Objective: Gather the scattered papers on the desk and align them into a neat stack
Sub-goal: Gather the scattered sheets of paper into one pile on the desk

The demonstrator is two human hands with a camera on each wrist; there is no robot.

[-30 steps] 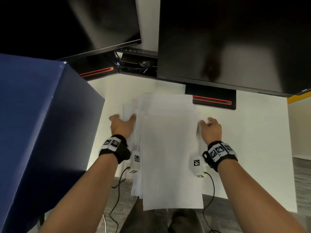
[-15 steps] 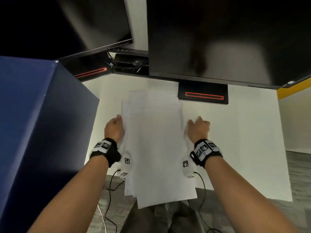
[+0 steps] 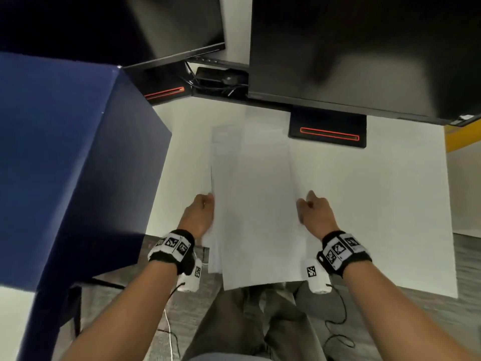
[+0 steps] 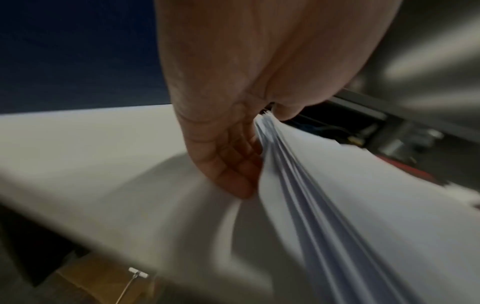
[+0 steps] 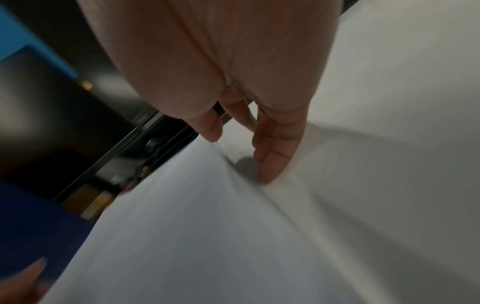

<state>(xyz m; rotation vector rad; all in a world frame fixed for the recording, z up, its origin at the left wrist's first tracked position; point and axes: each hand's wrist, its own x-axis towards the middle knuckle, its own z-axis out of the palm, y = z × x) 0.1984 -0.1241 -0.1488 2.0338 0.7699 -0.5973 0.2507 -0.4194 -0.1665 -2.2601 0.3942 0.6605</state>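
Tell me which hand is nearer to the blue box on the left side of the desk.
Left. The left hand holds the papers at their left edge, on the side of the blue box. The right hand is at their right edge, farther from it.
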